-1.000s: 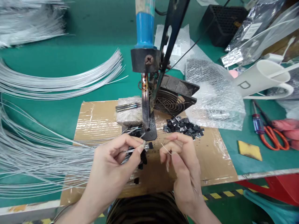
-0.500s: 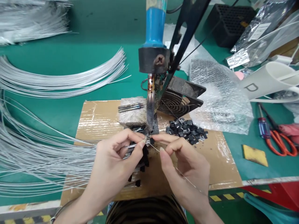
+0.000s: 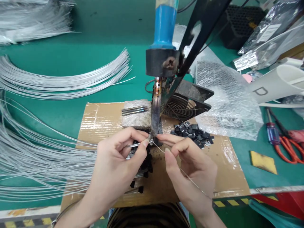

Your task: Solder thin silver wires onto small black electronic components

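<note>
Under a clamped soldering iron with a blue handle (image 3: 163, 28), both hands meet at its hot tip (image 3: 155, 118). My left hand (image 3: 118, 161) pinches a thin grey wire between thumb and forefinger; the wire's end by the tip is mostly hidden by the fingers. A thin strand of solder wire (image 3: 193, 182) runs through my right hand (image 3: 193, 166), held between thumb and fingers. It slants up to the tip, where my right forefinger also reaches. Below the left fingers lie several wires ending in black connectors (image 3: 146, 164).
Long grey wires (image 3: 47, 158) spread at left, with another bundle (image 3: 71, 84) behind. Small black parts (image 3: 193, 134) are heaped on the cardboard (image 3: 228, 167). Nearby are a fan (image 3: 182, 106), a white block (image 3: 135, 118), yellow sponge (image 3: 263, 162), and scissors (image 3: 288, 150).
My view has shifted slightly, so the iron, fan and right-hand things sit farther right in the picture. Both hands keep nearly the same grip at the tip.
</note>
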A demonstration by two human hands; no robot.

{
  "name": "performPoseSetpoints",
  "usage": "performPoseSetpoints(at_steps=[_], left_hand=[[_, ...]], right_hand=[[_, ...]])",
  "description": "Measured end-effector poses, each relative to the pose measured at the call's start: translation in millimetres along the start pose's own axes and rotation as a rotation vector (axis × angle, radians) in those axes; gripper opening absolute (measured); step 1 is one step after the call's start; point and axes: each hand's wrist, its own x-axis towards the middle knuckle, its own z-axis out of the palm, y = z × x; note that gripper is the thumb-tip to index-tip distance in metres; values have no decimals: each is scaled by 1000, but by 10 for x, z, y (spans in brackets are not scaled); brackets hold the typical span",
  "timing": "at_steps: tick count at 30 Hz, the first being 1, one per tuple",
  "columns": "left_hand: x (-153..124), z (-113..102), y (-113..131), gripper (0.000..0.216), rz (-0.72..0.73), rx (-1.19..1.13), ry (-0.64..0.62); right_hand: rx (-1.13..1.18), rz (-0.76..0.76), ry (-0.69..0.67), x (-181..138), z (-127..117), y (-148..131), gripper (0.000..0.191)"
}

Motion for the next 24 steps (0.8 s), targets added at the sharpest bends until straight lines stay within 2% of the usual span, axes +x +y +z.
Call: performPoseSetpoints(at_steps=[24], left_hand=[[4,-25,63,11,29,32,4]], right_hand=[[-1,-14,30,41,19,-50,23]])
